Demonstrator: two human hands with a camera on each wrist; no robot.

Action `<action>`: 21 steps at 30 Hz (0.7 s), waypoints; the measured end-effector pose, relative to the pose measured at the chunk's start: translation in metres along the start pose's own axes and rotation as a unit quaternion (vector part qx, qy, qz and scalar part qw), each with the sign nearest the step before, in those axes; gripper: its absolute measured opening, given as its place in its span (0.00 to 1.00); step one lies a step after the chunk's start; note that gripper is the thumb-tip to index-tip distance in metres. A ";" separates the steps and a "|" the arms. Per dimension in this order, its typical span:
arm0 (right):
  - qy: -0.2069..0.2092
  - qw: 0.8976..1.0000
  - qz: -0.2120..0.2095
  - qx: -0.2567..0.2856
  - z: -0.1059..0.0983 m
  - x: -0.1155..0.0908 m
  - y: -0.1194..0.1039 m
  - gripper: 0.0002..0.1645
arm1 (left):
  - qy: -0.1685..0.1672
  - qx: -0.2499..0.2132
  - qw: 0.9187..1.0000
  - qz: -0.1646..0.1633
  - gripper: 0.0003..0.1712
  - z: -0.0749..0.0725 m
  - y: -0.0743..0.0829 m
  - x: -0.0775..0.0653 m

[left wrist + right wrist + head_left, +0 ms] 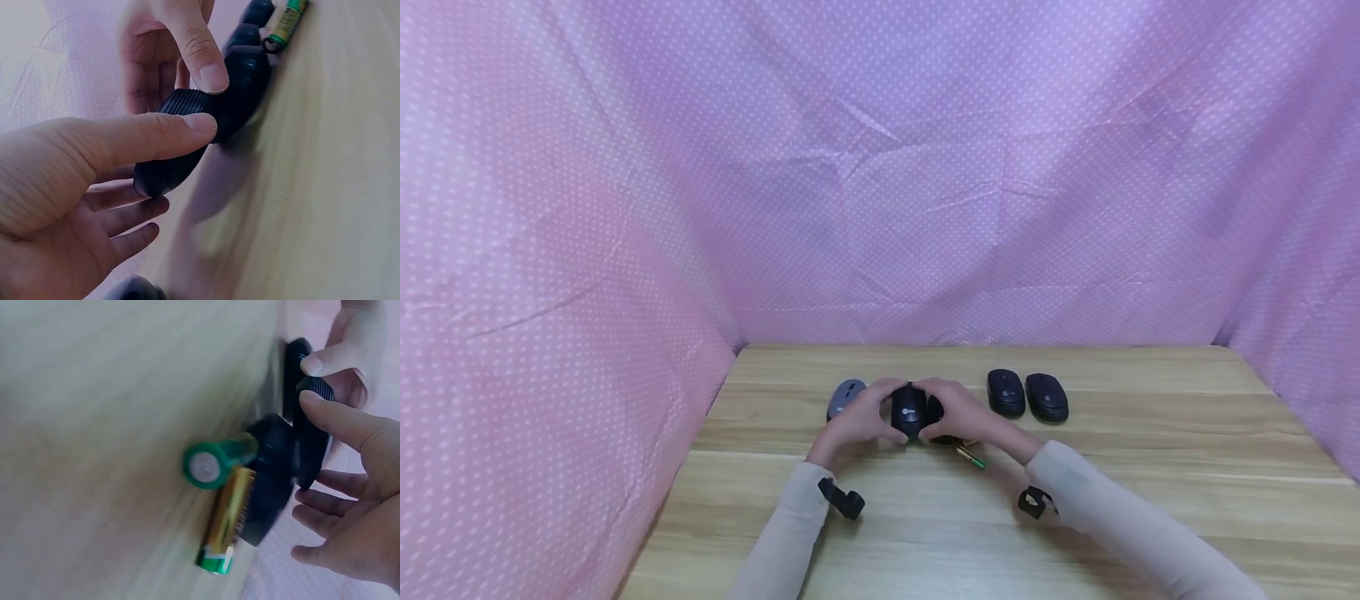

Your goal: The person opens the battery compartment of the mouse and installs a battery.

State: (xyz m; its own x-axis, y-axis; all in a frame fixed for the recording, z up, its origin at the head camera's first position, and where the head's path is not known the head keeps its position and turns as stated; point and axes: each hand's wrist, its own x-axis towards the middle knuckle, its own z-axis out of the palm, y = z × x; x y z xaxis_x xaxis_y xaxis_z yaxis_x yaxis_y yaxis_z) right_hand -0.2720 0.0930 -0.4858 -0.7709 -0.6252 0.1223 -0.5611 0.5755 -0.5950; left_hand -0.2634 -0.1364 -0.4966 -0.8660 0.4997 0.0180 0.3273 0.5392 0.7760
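A black computer mouse (908, 412) is held between both hands over the table. My left hand (863, 417) grips its left side, thumb at the near end and fingers at the far end. My right hand (958, 412) holds it from the right in the same way. In the left wrist view the thumbs lie close together by the ribbed part of the mouse (170, 172). Another black mouse (270, 481) lies on the table beside the right hand, partly hidden by it in the head view. Green-and-gold batteries (230, 515) lie next to that mouse.
A grey mouse (846, 395) lies just left of the left hand, partly covered by it. Two more black mice (1006, 393) lie side by side to the right. Pink dotted cloth (925, 208) hangs behind the wooden table (917, 533).
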 end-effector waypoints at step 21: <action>0.018 0.981 0.025 0.190 -0.060 -0.006 0.013 0.43 | 0.034 -0.096 0.994 0.044 0.47 -0.014 0.033 0.030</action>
State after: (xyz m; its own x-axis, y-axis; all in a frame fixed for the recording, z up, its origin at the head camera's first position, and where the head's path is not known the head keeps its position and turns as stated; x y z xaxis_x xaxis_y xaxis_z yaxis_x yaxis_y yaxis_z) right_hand -0.2926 0.1356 -0.4467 -0.8087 -0.5781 0.1087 -0.3741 0.3629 -0.8535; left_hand -0.2841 -0.1130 -0.4612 -0.8630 0.4888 0.1281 0.3303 0.3539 0.8750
